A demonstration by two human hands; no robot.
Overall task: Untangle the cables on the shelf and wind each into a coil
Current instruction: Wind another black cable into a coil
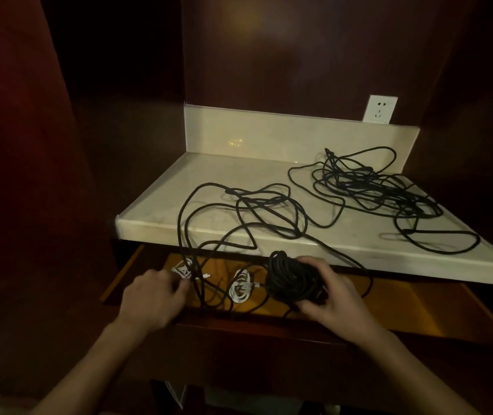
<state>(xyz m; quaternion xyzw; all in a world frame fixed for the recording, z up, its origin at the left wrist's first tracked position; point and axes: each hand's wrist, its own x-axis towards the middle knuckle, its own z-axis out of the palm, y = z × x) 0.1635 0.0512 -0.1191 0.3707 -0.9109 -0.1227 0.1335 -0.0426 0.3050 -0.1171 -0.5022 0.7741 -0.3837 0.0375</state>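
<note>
The left hand (pixel 152 298) hides its own fingertips, so its hold on the black cable (pixel 192 265) cannot be told. The right hand (pixel 329 298) covers part of the coil (pixel 291 278). The shelf (pixel 359 253) hides the drawer's (pixel 403 313) back.

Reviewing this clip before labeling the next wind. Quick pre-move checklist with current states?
1. Right hand grips the black coil: ok.
2. Left hand has the loose black strand pinched at its fingertips: cannot tell, fingers are blurred.
3. Slack feeding the coil runs free: not ok, the loose loops cross each other on the shelf and hang over its front edge.
4. Second tangle at the right rear of the shelf is sorted: not ok, still a knot.
5. White cables in the open drawer are clear of the black strands: not ok, black strands hang down across them.
</note>
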